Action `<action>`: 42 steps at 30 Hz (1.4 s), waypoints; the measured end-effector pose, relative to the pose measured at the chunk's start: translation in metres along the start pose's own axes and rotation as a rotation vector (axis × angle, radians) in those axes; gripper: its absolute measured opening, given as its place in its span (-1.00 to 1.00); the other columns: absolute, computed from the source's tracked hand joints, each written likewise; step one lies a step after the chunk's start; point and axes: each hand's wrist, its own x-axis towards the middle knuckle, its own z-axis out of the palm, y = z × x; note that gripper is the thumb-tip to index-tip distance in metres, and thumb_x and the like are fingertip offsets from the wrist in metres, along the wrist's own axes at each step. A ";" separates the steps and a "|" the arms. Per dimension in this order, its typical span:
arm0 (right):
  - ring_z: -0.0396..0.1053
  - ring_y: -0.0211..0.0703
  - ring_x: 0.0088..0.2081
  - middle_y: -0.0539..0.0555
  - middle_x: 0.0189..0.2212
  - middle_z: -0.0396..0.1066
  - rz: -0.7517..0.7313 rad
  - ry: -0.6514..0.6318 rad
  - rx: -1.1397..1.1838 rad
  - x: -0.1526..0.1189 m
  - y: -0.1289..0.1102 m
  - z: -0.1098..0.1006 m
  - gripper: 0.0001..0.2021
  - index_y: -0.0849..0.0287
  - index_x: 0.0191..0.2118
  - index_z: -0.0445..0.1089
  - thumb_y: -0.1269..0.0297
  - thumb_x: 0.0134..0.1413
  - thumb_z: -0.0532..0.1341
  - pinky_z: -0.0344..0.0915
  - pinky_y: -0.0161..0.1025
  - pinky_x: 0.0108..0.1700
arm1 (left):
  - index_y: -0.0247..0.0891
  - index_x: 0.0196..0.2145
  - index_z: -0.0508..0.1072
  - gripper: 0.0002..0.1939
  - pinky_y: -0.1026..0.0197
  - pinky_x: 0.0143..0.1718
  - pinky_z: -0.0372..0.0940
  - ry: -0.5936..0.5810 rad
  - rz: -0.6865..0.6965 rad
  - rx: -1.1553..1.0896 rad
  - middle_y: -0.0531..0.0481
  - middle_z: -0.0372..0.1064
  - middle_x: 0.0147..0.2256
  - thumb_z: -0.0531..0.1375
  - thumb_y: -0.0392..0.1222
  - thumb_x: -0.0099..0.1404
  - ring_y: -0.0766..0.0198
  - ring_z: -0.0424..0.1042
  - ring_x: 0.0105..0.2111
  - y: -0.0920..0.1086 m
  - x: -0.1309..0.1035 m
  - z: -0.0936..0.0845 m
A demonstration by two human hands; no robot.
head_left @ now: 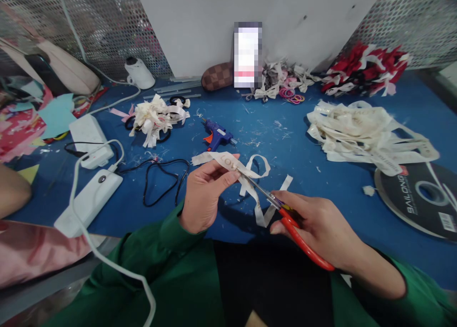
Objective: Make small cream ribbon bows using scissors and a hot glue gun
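Between thumb and fingers, my left hand (209,186) pinches a cream ribbon (228,161) printed with grey letters, its loops and tails hanging to the right over the blue table. My right hand (321,217) grips red-handled scissors (302,241). Their blades point up and left and meet the ribbon beside my left thumb; whether they have cut into it I cannot make out. Just beyond my left hand lies a blue glue gun (218,134) with an orange trigger. Farther right is a heap of similar cream ribbon (357,132).
A black ribbon spool (400,208) lies at right. White power strips (89,203) and cables crowd the left. Behind are bow hair ties (153,120), a checkered case (217,77), a phone (247,55) and red-white bows (367,70). Another person's arm (12,191) shows at far left.
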 end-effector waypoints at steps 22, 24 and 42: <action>0.45 -0.24 -0.51 0.00 -0.39 0.55 -0.003 0.005 0.000 0.000 0.001 0.002 -0.62 0.14 -0.08 0.41 -0.10 0.32 0.18 0.24 -0.33 -0.47 | -0.09 -0.18 0.70 -0.69 0.39 -0.25 0.45 -0.062 -0.029 -0.001 0.07 0.62 -0.32 0.48 -0.31 0.08 0.40 0.50 -0.35 0.000 -0.003 0.000; 0.47 -0.24 -0.49 0.01 -0.38 0.56 -0.014 0.008 0.000 0.000 0.001 0.002 -0.61 0.14 -0.07 0.41 -0.11 0.32 0.18 0.26 -0.32 -0.45 | -0.09 -0.17 0.70 -0.69 0.38 -0.25 0.45 -0.060 -0.028 0.003 0.06 0.61 -0.32 0.48 -0.31 0.08 0.40 0.50 -0.35 0.000 -0.002 0.000; 0.50 -0.21 -0.50 0.04 -0.38 0.58 -0.030 0.038 -0.105 -0.002 0.002 0.000 -0.54 0.17 -0.02 0.44 -0.15 0.32 0.15 0.27 -0.32 -0.48 | -0.18 -0.31 0.72 -0.83 0.36 -0.31 0.45 0.050 -0.069 -0.055 -0.01 0.62 -0.31 0.48 -0.14 0.09 0.36 0.50 -0.37 0.003 0.003 0.001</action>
